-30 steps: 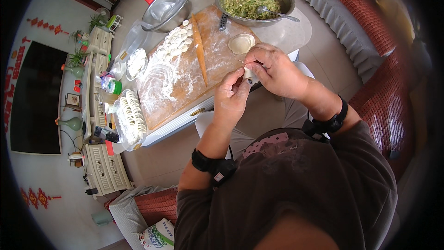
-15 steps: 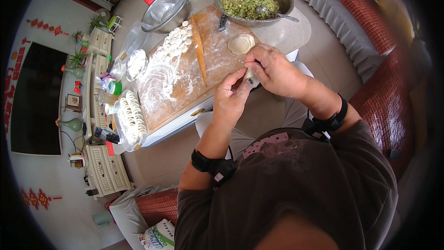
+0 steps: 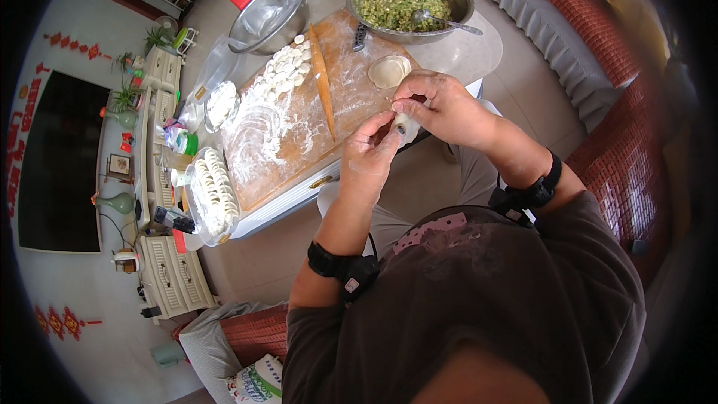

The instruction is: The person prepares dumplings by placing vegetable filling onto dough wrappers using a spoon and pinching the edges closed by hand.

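Between my hands is a dumpling (image 3: 405, 129), its white wrapper folded over with a bit of dark filling showing. My left hand (image 3: 369, 148) pinches its left side, and my right hand (image 3: 443, 108) pinches the top edge with thumb and fingers. Just beyond them, a small stack of round dough wrappers (image 3: 389, 72) lies on the floured wooden board (image 3: 295, 131). Lengthwise across that board rests a rolling pin (image 3: 322, 82). To its left are several floured dough pieces (image 3: 286, 69).
A metal bowl of green filling (image 3: 404, 6) with a spoon (image 3: 449, 22) stands at the far right. Rows of finished dumplings (image 3: 214, 188) fill a tray at the left. Behind the board are another metal bowl (image 3: 271, 21), a flour dish (image 3: 221, 105) and a black-handled tool (image 3: 360, 37).
Both hands have shifted slightly left with the dumpling. More of the white wrapper shows between the fingers, and they still pinch its edge.
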Demonstrator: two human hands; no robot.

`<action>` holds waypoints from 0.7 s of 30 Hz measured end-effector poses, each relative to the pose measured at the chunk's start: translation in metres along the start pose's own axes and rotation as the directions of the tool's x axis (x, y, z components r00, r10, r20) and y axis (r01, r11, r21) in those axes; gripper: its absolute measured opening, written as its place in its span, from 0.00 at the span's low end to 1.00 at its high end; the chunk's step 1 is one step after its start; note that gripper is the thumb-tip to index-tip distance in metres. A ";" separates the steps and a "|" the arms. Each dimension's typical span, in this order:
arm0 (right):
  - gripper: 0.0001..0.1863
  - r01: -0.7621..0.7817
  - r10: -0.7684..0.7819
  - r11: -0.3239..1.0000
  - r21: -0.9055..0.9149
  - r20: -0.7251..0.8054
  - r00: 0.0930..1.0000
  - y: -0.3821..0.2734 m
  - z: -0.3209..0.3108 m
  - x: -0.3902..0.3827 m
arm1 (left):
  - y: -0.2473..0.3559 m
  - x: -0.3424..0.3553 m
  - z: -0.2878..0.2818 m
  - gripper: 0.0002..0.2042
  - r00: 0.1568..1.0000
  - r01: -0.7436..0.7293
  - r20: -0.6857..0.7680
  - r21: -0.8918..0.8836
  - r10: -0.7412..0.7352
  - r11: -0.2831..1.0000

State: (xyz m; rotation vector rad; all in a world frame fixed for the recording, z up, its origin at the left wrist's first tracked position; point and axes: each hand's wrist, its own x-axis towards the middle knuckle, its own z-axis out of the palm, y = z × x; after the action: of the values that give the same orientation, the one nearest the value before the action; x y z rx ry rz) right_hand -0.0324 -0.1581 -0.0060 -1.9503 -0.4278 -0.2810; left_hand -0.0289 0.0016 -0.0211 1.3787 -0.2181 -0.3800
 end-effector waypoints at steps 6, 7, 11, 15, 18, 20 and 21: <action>0.13 0.090 -0.100 0.990 -0.111 -0.090 0.991 0.007 0.001 0.000 | -0.001 0.003 -0.002 0.15 1.000 0.013 -0.022 -0.086 -0.015 0.996; 0.13 0.049 -0.057 0.979 -0.200 -0.035 0.998 0.008 -0.001 -0.001 | -0.001 0.004 -0.002 0.15 0.999 0.018 -0.031 -0.123 -0.022 0.992; 0.14 0.106 -0.094 0.948 -0.299 0.054 0.994 0.005 0.001 -0.004 | 0.003 0.001 0.000 0.15 1.000 0.025 -0.009 -0.082 -0.026 0.996; 0.14 0.099 -0.081 0.941 -0.323 0.067 0.994 0.007 0.001 -0.004 | -0.003 0.005 -0.006 0.15 0.998 0.051 0.027 -0.090 -0.049 0.995; 0.14 0.039 -0.025 0.954 -0.298 0.050 0.998 0.010 -0.001 -0.005 | -0.005 0.006 -0.008 0.15 0.997 0.076 0.029 -0.161 -0.072 0.984; 0.13 0.020 -0.015 0.959 -0.282 0.019 1.000 0.013 0.000 -0.007 | -0.004 0.006 -0.007 0.15 0.996 0.088 0.026 -0.189 -0.085 0.978; 0.14 0.049 -0.038 0.962 -0.270 0.045 0.998 0.014 0.003 -0.009 | -0.004 0.006 -0.007 0.14 0.996 0.088 0.023 -0.192 -0.085 0.977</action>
State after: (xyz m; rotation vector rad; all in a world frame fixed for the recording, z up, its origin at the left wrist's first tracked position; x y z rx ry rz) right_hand -0.0345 -0.1616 -0.0225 -2.2196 -0.4779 -0.3449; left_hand -0.0217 0.0049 -0.0265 1.1968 -0.1297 -0.4714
